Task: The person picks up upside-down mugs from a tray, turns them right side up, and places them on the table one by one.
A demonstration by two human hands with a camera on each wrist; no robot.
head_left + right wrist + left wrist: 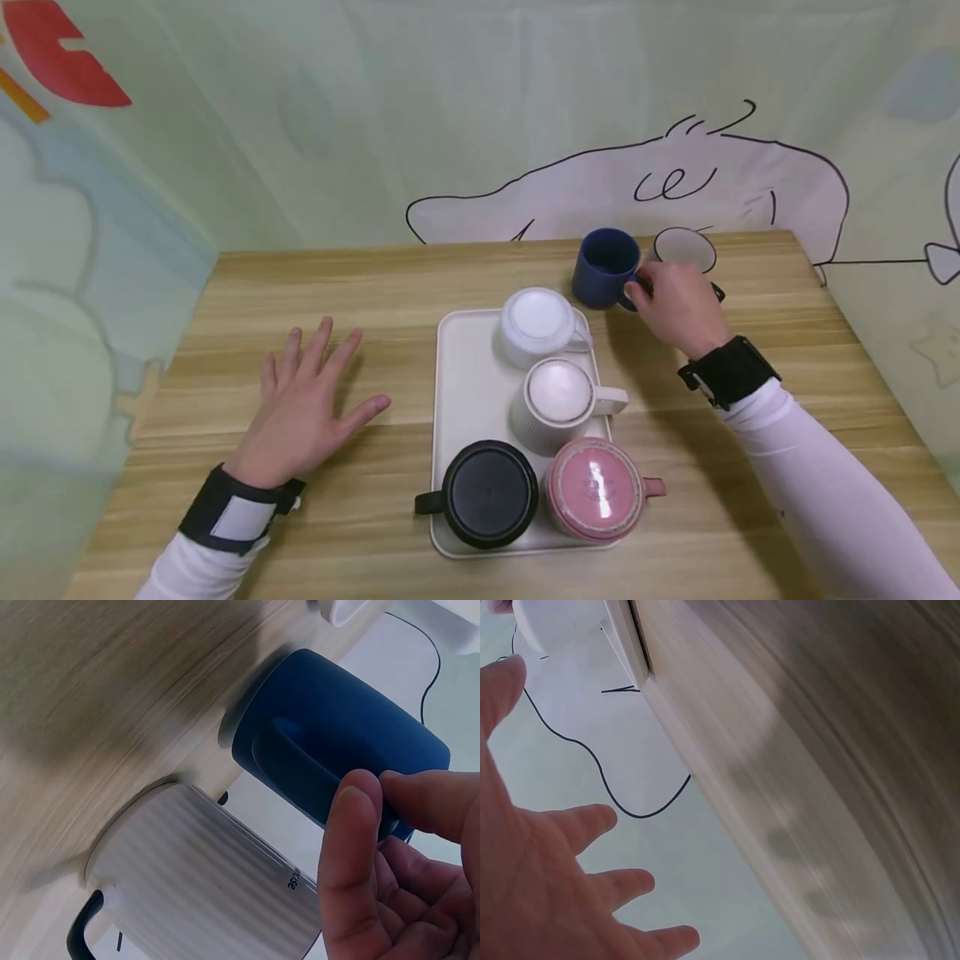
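Head view: pinching the blue mug (598,280), upright beyond the tray (468,367), by its handle (626,299) with the right hand (681,308). Left wrist view: spreading the fingers of the left hand (540,877) above the table (802,757), holding nothing. Right wrist view: pinching between thumb and forefinger, possibly risking a tilt from so narrow a hold, or a knock against the ribbed mug (195,877) just beside.

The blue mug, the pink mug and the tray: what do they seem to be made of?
Blue mug: probably ceramic with a matte finish; its side shows only soft shading.
Pink mug: likely glossy glazed ceramic; a bright highlight lies on its upturned base.
Tray: perhaps smooth plastic; its surface looks even and low-sheen, though coated metal is possible.
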